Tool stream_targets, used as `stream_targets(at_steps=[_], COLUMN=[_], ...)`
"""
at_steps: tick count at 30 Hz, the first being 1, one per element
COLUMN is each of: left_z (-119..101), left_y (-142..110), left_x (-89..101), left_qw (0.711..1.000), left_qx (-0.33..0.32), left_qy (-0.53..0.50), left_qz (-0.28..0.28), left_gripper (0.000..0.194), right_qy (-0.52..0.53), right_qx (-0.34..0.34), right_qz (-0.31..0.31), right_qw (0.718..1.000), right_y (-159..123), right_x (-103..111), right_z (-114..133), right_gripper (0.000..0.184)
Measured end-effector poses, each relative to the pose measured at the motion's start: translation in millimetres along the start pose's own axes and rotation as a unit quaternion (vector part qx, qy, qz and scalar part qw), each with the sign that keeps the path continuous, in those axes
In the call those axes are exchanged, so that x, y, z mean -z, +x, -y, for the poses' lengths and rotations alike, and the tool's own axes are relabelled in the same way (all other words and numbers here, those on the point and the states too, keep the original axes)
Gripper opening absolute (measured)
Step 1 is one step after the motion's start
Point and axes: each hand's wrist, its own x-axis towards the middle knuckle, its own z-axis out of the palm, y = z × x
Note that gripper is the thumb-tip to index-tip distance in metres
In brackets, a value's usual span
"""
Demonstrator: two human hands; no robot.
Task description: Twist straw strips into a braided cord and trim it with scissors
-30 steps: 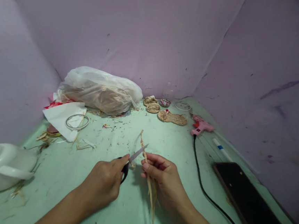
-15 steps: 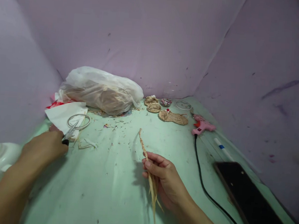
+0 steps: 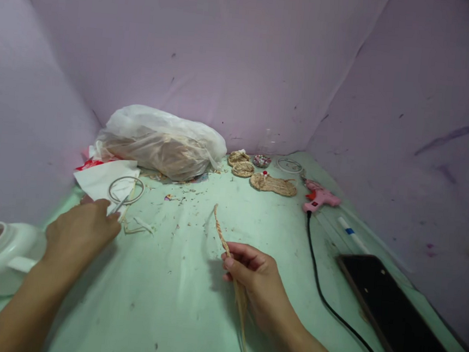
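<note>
My right hand (image 3: 252, 276) pinches a thin braid of straw-coloured fibre (image 3: 219, 230) between thumb and fingers. The braid's narrow tip points up and away, while loose unbraided strands hang below the hand towards the near side. At the left, my left hand (image 3: 86, 229) is closed around the handle of a pair of scissors (image 3: 119, 204). Only the pale metal blades show past its fingers; the handle is hidden. Those blades lie over a metal ring (image 3: 114, 190) and a white paper piece (image 3: 98, 179). Pale fibre scraps (image 3: 139, 227) lie beside this hand.
A white plastic bag (image 3: 159, 136) of fibre stands at the back. Woven pieces (image 3: 272, 185), a dish of beads (image 3: 262, 161) and another ring (image 3: 289, 165) are behind. To the right lie a corded pink glue gun (image 3: 321, 197), a pen (image 3: 352, 235) and a phone (image 3: 394, 316). A white pot (image 3: 4, 276) stands left.
My left hand has turned and shifted slightly right, now covering the scissors' black handle. The braid in my right hand leans a little more to the left.
</note>
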Motion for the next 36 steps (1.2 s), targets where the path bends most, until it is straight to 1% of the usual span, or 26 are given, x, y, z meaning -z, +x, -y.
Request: stream_targets(at_steps=[1,2,3,4,5,6,7,8,9,10,12,14,15,17,19,21,23,25,27,30,32,33,34,35,36], left_z=[-14.5,-29.6,-44.6,-58.6,-70.7,-80.7,-88.4,-93.7,-97.1,-98.8,-99.1,-97.4,-96.4,-94.7,-94.0,-94.0,-94.2,-94.5,-95.5,-99.2,-101.3,-100.9,-98.7,-94.1,-86.7], left_y=[-3.8,-8.4,-13.6,-19.4,-25.4,-31.2,-36.5,-41.0,-44.5,-46.9,-48.5,-47.0,-45.7,-43.1,-41.6,-41.8,-43.2,-45.4,-47.6,-50.3,-50.0,-48.2,-45.1,-40.5,-34.5], left_x=[-1.3,-4.8,-10.0,-16.5,-23.6,-30.6,-37.0,-42.2,-46.1,-48.5,-50.0,-48.8,-47.9,-46.9,-47.6,-49.8,-52.9,-56.3,-59.5,-62.1,-59.0,-55.1,-49.5,-42.4,-34.1], left_qw=[0.999,0.995,0.977,0.938,0.887,0.838,0.798,0.771,0.756,0.752,0.759,0.764,0.762,0.753,0.740,0.728,0.725,0.730,0.738,0.752,0.772,0.791,0.819,0.857,0.903], left_qx=[0.040,0.051,0.048,0.060,0.071,0.085,0.090,0.090,0.091,0.092,0.099,0.106,0.102,0.082,0.064,0.056,0.052,0.046,0.040,0.027,0.024,0.022,0.017,0.003,-0.016], left_qy=[-0.011,-0.077,-0.186,-0.301,-0.394,-0.460,-0.517,-0.554,-0.575,-0.586,-0.584,-0.581,-0.584,-0.596,-0.610,-0.620,-0.622,-0.614,-0.605,-0.589,-0.557,-0.528,-0.491,-0.441,-0.374], left_qz=[-0.003,0.027,0.089,0.162,0.230,0.279,0.296,0.300,0.297,0.288,0.271,0.260,0.259,0.266,0.277,0.287,0.292,0.295,0.295,0.295,0.305,0.309,0.297,0.265,0.212], left_gripper=[0.032,0.031,0.030,0.032,0.036,0.039,0.039,0.039,0.038,0.036,0.032,0.029,0.028,0.025,0.024,0.023,0.022,0.022,0.021,0.021,0.023,0.025,0.028,0.030,0.029], right_qy=[-0.033,-0.067,-0.100,-0.129,-0.156,-0.181,-0.205,-0.228,-0.250,-0.268,-0.290,-0.295,-0.291,-0.259,-0.195,-0.119,-0.052,0.000,0.032,0.033,0.028,0.031,0.038,0.049,0.062], right_qx=[0.023,0.046,0.068,0.091,0.113,0.138,0.164,0.192,0.219,0.243,0.271,0.257,0.235,0.166,0.083,-0.001,-0.076,-0.127,-0.147,-0.147,-0.154,-0.162,-0.171,-0.181,-0.189], right_qz=[0.003,0.008,0.016,0.024,0.035,0.044,0.051,0.058,0.063,0.069,0.082,0.098,0.104,0.105,0.085,0.062,0.070,0.111,0.144,0.141,0.137,0.132,0.123,0.107,0.085], right_qw=[0.999,0.997,0.993,0.987,0.981,0.973,0.964,0.953,0.941,0.930,0.914,0.915,0.922,0.946,0.974,0.991,0.993,0.986,0.978,0.978,0.978,0.977,0.977,0.976,0.976], right_y=[-0.3,-0.9,-1.7,-2.7,-4.0,-5.4,-6.8,-8.3,-9.7,-11.1,-13.8,-16.2,-17.0,-17.1,-14.7,-10.5,-6.4,-4.6,-5.5,-9.2,-10.9,-11.2,-11.0,-10.2,-8.9], right_x=[-0.3,-0.5,-0.6,-0.5,-0.2,0.3,0.8,1.3,1.8,2.1,2.3,1.5,1.0,0.2,0.6,1.9,3.0,2.7,0.5,-3.8,-4.9,-4.5,-3.7,-2.4,-1.0], right_z=[-1.1,-2.3,-3.5,-4.8,-6.2,-7.7,-9.3,-11.0,-12.7,-14.2,-16.0,-15.4,-14.0,-9.8,-5.4,-3.0,-3.3,-5.3,-7.2,-7.2,-6.0,-5.4,-5.0,-4.7,-4.6], right_gripper=[0.022,0.020,0.018,0.017,0.017,0.017,0.018,0.019,0.020,0.022,0.024,0.022,0.020,0.021,0.027,0.034,0.036,0.035,0.032,0.027,0.025,0.024,0.024,0.024,0.026])
